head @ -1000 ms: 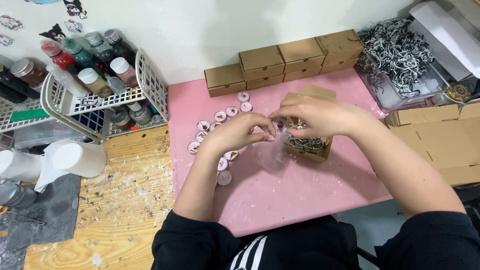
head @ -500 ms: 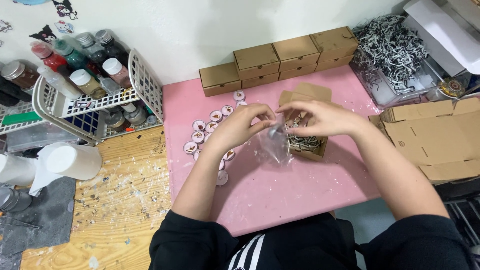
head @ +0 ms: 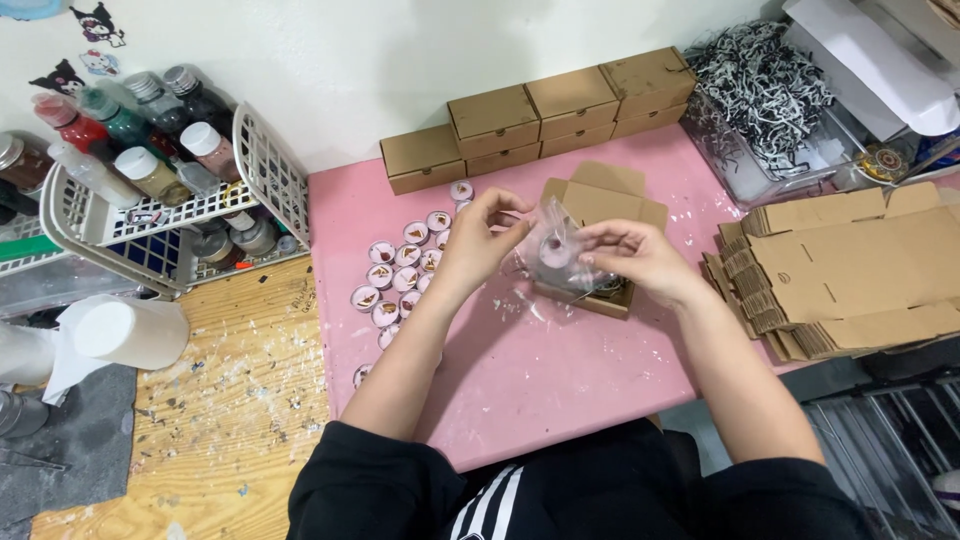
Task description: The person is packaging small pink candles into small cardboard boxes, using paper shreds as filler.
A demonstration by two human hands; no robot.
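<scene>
both hands pinch a small clear plastic bag (head: 553,243) between them: the left hand (head: 478,240) grips its upper left edge with thumb and fingertips, the right hand (head: 634,255) clamps its right side, and a small round pink-rimmed disc (head: 552,249) shows through the film inside. the bag hangs just above an open brown cardboard box (head: 600,205) whose lid flap stands back toward the wall.

working down from the biggest things around them: a pink tabletop (head: 520,370) carries it all, streaked with white marks. to the left sits a paint-flecked wooden surface (head: 220,400). at the right edge lies a stack of flat, unfolded brown cardboard blanks (head: 850,270). a white wire basket (head: 160,210) stands to the left, packed with capped bottles. behind the right hand, a clear bin of black-and-white shredded paper (head: 765,90) sits against the wall. a row of closed brown cardboard boxes (head: 540,115) lines the back of the pink top. a white cylinder (head: 125,330) lies on its side at the far left. smallest, a cluster of round pink-rimmed discs (head: 400,270) spreads on the pink top just beside the left wrist, apart from the bag.
</scene>
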